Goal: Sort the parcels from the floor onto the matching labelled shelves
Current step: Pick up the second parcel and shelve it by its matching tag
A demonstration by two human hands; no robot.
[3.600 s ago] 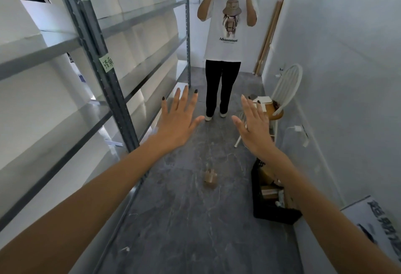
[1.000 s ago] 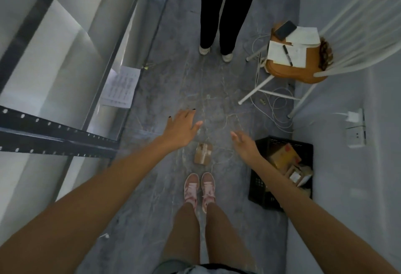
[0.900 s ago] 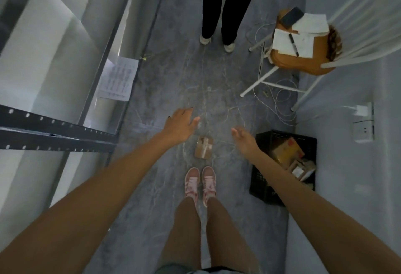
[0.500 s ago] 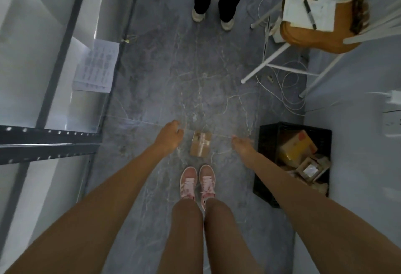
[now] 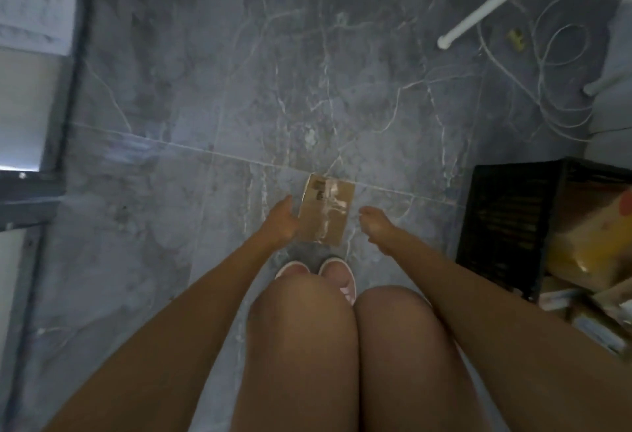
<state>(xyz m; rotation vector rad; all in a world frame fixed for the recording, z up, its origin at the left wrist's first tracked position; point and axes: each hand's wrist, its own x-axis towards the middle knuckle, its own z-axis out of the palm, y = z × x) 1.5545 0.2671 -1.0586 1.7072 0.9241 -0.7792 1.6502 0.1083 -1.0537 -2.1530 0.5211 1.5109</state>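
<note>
A small brown cardboard parcel (image 5: 325, 214), taped across its top, lies on the grey marbled floor just beyond my pink shoes. My left hand (image 5: 281, 223) is at the parcel's left edge, fingers apart, touching or nearly touching it. My right hand (image 5: 374, 223) hovers a short gap to the parcel's right, fingers loosely curled, holding nothing. The picture is blurred, so exact contact is unclear.
A black plastic crate (image 5: 506, 223) holding more parcels, one of them yellow (image 5: 588, 254), stands on the right. White chair legs (image 5: 492, 0) and loose white cables (image 5: 554, 89) lie at the far right. The metal shelf frame (image 5: 65, 89) runs along the left.
I have crouched and the view has dropped closer to the floor. Both hands have come in towards the parcel's sides. The other person's legs have left the view.
</note>
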